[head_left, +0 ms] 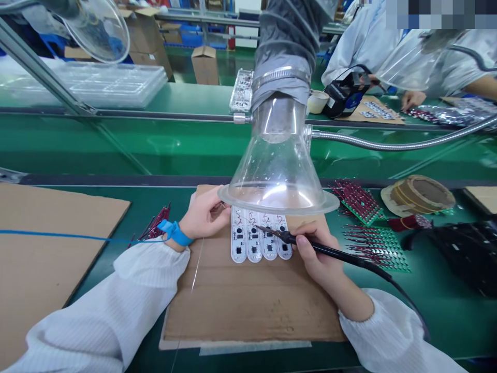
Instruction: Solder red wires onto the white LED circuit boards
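Note:
Several white circuit boards (pixel 254 248) lie side by side on a brown cardboard sheet (pixel 252 305), with thin red wires near their upper ends. My right hand (pixel 320 254) is closed round a black soldering iron (pixel 334 252), whose tip points left over the boards. At the boards' left edge, my left hand (pixel 207 212) pinches a thin strand of wire that reaches toward the iron's tip. A blue strap (pixel 176 233) circles my left wrist. The clear fume hood (pixel 277 176) hides the boards' top ends.
Red wires (pixel 155 223) lie left of my left hand. Green boards with red pins (pixel 378 248), a tape roll (pixel 417 194) and a black bag (pixel 469 254) are at the right. A metal rail (pixel 155 115) crosses behind. Across it, a person's hand (pixel 412 100) is at work.

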`<action>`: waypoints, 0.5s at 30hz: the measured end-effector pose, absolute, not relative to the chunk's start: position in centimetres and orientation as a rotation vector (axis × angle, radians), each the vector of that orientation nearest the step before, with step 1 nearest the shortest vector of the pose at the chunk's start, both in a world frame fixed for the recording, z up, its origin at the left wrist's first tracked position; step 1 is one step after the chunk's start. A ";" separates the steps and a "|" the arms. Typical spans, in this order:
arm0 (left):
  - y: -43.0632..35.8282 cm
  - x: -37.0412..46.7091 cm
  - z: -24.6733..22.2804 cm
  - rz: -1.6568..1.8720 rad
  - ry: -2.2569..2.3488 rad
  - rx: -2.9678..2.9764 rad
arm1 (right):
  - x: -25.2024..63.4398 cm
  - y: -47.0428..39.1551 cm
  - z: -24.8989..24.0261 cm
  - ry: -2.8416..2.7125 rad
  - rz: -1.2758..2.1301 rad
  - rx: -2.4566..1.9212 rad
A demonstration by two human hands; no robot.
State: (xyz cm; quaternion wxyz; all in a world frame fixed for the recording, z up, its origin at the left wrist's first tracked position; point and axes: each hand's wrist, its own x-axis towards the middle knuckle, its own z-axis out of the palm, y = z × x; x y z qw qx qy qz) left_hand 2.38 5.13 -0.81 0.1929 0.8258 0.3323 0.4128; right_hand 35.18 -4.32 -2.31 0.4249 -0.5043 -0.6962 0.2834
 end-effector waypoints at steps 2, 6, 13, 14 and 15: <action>5.1 2.3 -0.7 1.130 0.942 2.325 | 35.1 -4.2 -2.2 -1.756 0.706 -1.251; 5.0 2.3 -0.6 1.079 0.949 2.331 | 34.8 -4.0 -1.9 -1.782 0.683 -1.209; 5.0 2.5 -0.6 1.129 0.905 2.349 | 34.3 -4.0 -1.2 -1.841 0.621 -1.180; 5.0 2.5 -0.6 1.156 0.893 2.343 | 34.3 -4.0 -1.2 -1.845 0.616 -1.176; 5.1 2.5 -0.6 1.181 0.888 2.339 | 34.4 -4.1 -1.3 -1.842 0.618 -1.175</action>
